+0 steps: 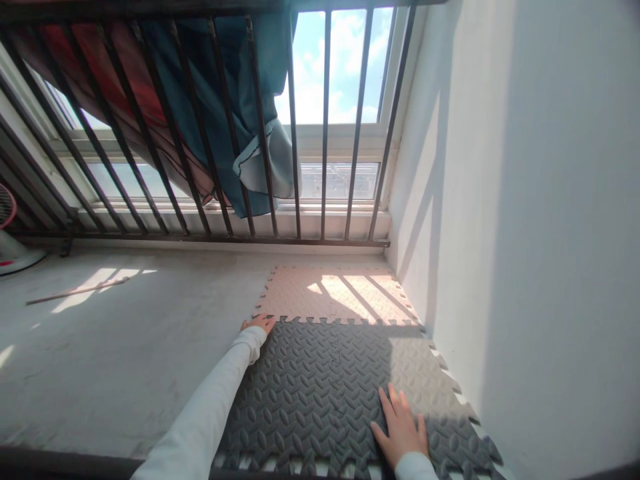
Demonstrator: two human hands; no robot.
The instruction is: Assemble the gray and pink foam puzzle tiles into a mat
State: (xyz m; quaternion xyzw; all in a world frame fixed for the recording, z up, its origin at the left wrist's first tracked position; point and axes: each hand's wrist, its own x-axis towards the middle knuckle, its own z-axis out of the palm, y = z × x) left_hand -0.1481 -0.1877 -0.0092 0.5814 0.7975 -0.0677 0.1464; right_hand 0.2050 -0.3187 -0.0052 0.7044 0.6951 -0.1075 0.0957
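Two foam floor mats with jagged interlocking edges lie by the wall. The pink foam mat is farther off, and the dark grey foam mat is nearer, its far edge meeting the pink one's near edge. My left hand rests at the far left corner of the dark mat, beside the seam, with its fingers stretched over the edge. Flat on the near right part of the dark mat lies my right hand, fingers spread and holding nothing.
Dark metal railing bars stand before the window, with red and blue cloth hanging there. A white wall borders the mats on the right. A thin stick lies on the floor to the left, near a fan.
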